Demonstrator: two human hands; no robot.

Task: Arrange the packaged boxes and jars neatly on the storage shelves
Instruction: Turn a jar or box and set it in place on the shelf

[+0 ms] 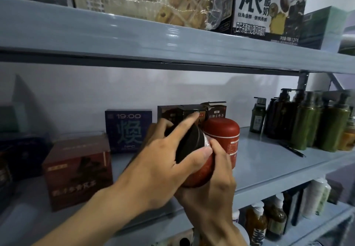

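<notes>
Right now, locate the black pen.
Head view, right side: the black pen lies on the middle shelf, in front of the green bottles.

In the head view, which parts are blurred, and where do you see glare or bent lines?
Head view: the brown box and green bottles at the edges are blurred; the held jar and blue box are sharper; glare streaks the upper shelf edge; the wide lens slightly bows that edge.
</notes>
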